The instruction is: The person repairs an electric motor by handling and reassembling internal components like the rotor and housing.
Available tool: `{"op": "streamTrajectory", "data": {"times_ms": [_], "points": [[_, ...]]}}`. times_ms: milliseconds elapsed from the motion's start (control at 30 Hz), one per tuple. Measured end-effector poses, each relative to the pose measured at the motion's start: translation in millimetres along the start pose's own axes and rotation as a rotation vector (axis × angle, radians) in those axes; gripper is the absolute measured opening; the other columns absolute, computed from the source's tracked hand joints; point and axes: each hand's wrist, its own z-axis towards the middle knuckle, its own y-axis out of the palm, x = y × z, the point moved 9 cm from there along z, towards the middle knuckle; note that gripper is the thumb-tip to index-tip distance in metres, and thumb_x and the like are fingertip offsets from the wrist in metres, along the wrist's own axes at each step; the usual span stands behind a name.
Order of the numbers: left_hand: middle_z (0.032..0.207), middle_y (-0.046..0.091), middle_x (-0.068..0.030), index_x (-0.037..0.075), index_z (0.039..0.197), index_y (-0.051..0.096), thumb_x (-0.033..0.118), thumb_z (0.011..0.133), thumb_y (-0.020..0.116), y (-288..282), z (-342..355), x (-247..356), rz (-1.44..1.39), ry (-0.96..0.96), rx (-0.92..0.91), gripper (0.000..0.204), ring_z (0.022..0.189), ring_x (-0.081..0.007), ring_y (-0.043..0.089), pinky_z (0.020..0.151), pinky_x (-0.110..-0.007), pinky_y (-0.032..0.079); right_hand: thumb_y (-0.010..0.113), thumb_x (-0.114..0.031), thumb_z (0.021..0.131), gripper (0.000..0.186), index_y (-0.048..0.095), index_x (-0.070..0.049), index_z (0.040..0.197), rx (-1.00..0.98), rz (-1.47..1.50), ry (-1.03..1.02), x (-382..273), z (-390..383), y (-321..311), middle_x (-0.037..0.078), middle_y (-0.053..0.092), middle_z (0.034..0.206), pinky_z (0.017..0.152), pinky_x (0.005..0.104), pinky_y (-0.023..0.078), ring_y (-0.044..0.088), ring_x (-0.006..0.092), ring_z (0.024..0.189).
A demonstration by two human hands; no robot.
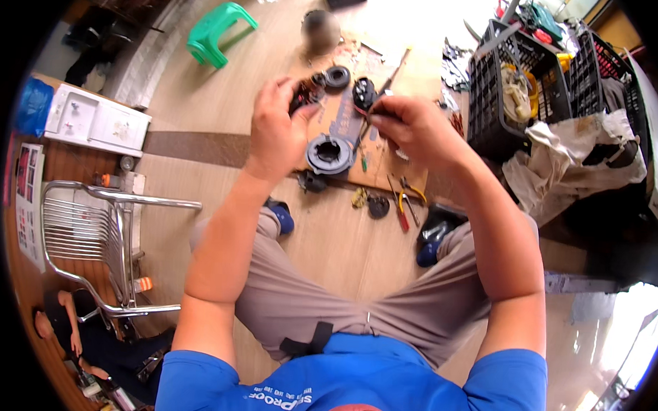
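Currently, yellow-handled pliers [412,197] lie on the floor beside the board [379,171]. Grey ring [315,156], broad-rimmed with dark hollow centre, rests on it. Person's hands apart above: left hand [277,124] closed around a dark, copper-tinged part [306,96], partly hidden; right hand [406,125] pinching a slim dark rod [363,130]. Green stool [218,32]: farther off, left.

A green stool [208,33] and metal chair [82,229] occupy the pale floor [198,99].
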Motion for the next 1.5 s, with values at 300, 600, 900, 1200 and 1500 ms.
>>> {"op": "streamTrajectory", "data": {"times_ms": [300, 600, 900, 1200, 1500], "points": [[0.113, 0.061, -0.0151, -0.003, 0.116, 0.06, 0.01, 0.084, 0.07, -26.1, -1.3, -13.5, 0.044, 0.109, 0.066, 0.036, 0.103, -0.0281, 0.059, 0.09, -0.034, 0.047, 0.053, -0.024, 0.099, 0.028, 0.063, 0.002, 0.092, -0.196, 0.505, 0.139, 41.5, -11.9, 41.0, 0.008, 0.064, 0.071, 0.058, 0.029, 0.052, 0.061, 0.013, 0.061], [0.119, 0.055, -0.0095, -0.006, 0.12, 0.055, -0.001, 0.084, 0.068, -45.0, 4.3, -7.9, -0.486, 0.008, -0.01, 0.039, 0.104, -0.016, 0.059, 0.09, -0.028, 0.048, 0.059, -0.027, 0.09, 0.029, 0.067, 0.0, 0.084, -0.397, -0.727, 0.438, 318.3, -56.7, 50.0, 0.018, 0.068, 0.082, 0.066, 0.038, 0.055, 0.068, 0.0271, 0.074], [0.117, 0.057, -0.0082, -0.007, 0.122, 0.054, -0.005, 0.083, 0.067, -38.0, -9.9, -20.4, -0.635, 0.067, -0.039, 0.04, 0.104, -0.0144, 0.058, 0.091, -0.027, 0.048, 0.058, -0.024, 0.085, 0.027, 0.068, 0.0, 0.092, -0.452, -0.964, 0.588, 426.4, -88.6, 95.7, 0.023, 0.068, 0.096, 0.08, 0.0415, 0.055, 0.067, 0.0373, 0.089], [0.108, 0.063, -0.0059, -0.006, 0.13, 0.048, 0.004, 0.088, 0.065, -33.1, -9.9, -35.0, -0.763, -0.227, -0.083, 0.046, 0.097, -0.0118, 0.06, 0.083, -0.022, 0.049, 0.042, -0.013, 0.092, 0.025, 0.058, 0.0, 0.106, -0.155, -0.97, 0.72, 447.7, -89.0, 105.6, 0.023, 0.066, 0.106, 0.084, 0.0459, 0.054, 0.067, 0.038, 0.096], [0.112, 0.066, -0.0097, -0.005, 0.121, 0.057, 0.011, 0.091, 0.065, -26.9, -6.0, -34.2, -1.026, -0.232, -0.173, 0.035, 0.099, -0.0155, 0.062, 0.087, -0.026, 0.048, 0.04, -0.007, 0.091, 0.016, 0.045, 0.0, 0.104, -0.13, -0.826, 0.603, 400.1, -85.6, 99.9, 0.026, 0.065, 0.099, 0.082, 0.0488, 0.051, 0.064, 0.0413, 0.096]]}}
